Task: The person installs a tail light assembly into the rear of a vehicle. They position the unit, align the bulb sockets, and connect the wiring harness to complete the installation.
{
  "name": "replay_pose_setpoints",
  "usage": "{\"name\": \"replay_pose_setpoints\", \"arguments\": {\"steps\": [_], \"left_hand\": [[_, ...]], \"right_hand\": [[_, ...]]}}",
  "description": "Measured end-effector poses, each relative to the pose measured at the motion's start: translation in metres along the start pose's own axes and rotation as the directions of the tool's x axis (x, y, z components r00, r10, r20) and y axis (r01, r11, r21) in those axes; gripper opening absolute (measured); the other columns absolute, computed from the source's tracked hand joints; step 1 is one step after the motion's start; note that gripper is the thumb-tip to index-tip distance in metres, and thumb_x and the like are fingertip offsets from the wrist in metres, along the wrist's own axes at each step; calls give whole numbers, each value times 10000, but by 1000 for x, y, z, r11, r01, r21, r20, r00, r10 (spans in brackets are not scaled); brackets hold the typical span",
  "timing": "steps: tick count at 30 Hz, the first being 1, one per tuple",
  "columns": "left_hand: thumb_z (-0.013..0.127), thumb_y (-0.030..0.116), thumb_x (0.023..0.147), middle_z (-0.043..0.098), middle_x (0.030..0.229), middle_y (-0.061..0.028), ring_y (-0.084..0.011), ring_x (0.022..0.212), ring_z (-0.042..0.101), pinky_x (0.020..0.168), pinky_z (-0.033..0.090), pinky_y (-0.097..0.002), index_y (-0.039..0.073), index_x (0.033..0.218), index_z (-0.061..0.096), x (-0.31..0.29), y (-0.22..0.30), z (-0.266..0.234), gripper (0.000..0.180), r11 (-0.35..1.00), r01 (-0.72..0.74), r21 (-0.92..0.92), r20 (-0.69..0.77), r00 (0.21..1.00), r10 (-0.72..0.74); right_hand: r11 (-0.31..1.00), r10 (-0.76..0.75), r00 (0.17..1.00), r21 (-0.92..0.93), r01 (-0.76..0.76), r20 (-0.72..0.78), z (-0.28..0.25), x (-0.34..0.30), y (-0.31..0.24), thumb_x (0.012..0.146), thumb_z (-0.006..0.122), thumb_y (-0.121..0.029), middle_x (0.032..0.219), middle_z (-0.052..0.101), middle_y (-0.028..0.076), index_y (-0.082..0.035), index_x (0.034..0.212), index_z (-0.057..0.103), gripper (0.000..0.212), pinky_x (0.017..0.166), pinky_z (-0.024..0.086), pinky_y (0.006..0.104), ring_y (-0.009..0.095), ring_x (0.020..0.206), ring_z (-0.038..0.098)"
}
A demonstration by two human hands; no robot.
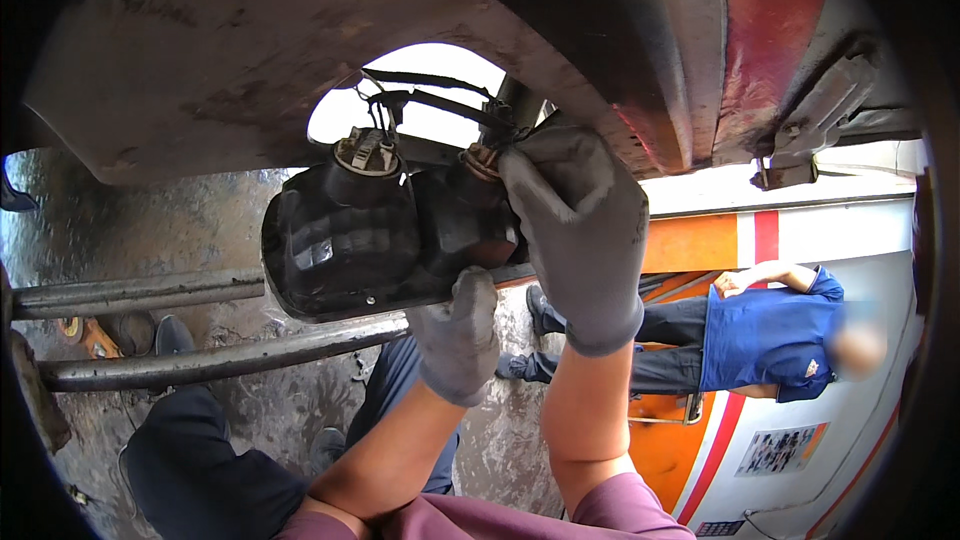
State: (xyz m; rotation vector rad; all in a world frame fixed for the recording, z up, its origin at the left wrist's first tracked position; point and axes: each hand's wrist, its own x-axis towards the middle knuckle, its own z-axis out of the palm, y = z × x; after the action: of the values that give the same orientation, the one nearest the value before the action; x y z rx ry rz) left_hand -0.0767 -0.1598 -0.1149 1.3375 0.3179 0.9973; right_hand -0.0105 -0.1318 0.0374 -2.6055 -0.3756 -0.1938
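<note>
Purple sleeves [625, 510] and forearms [590, 410] poke in from the bottom edge, gray gloves on both hands. Left hand [458, 335], just below center, is curled around the lower right edge of a black housing [345, 240], thumb up against it. That housing sits left of center, tilted a bit. Right hand [580, 220] is up at center, fingers bunched by the brown socket [482, 162] on the housing's top; can't tell what's actually pinched, the glove hides it. Second socket [367, 153], tan-ish, is left of that, with dark wires [385, 105] rising past a bright opening. Grimy panel [220, 40] fills the upper left. Two metal bars [200, 365] run in from the left, over a wet-looking floor [270, 400]. Way over right, sideways in frame, someone in a blue shirt [765, 330] by an orange-and-white wall [685, 243].
</note>
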Motion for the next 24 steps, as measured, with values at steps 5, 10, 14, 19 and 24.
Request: {"name": "replay_pose_setpoints", "arguments": {"steps": [5,10,14,19,24], "left_hand": [[637,-17,815,642,1096,-200,-387,972,604,885,469,-520,19,1010,641,9,16,-5,198,948,294,-126,108,953,-281],[630,-18,818,661,1064,-166,-376,970,605,890,466,-512,12,968,638,3,13,2,154,837,495,-233,121,869,-480],[608,-46,824,668,1044,-151,-350,930,614,865,475,-486,1,977,620,15,21,-2,161,862,424,-278,147,905,-398],[571,-67,840,682,1039,-137,-290,894,629,837,493,-402,-10,992,647,9,20,2,180,869,414,-273,130,910,-393],[574,-47,867,688,1047,-134,-262,906,638,835,503,-385,-10,1058,664,16,21,-2,214,664,560,-497,206,819,-536]], "right_hand": [[971,-217,976,-100,215,-7,6,6,10,904,630,-130,787,670,131,12,956,682,160,655,512,330,208,676,656],[987,-130,985,-80,139,109,10,13,4,924,660,-123,730,592,33,17,1013,713,175,550,411,234,65,618,513],[1000,-27,993,-12,28,118,10,13,-3,914,672,-126,676,587,23,21,976,714,165,516,401,229,61,564,506],[993,37,991,104,-50,125,11,12,-1,910,657,-123,628,594,44,30,929,703,161,503,433,241,80,526,548],[986,124,976,84,-141,180,7,13,-8,909,658,-121,638,601,49,27,931,706,157,510,440,242,86,533,559]]}}
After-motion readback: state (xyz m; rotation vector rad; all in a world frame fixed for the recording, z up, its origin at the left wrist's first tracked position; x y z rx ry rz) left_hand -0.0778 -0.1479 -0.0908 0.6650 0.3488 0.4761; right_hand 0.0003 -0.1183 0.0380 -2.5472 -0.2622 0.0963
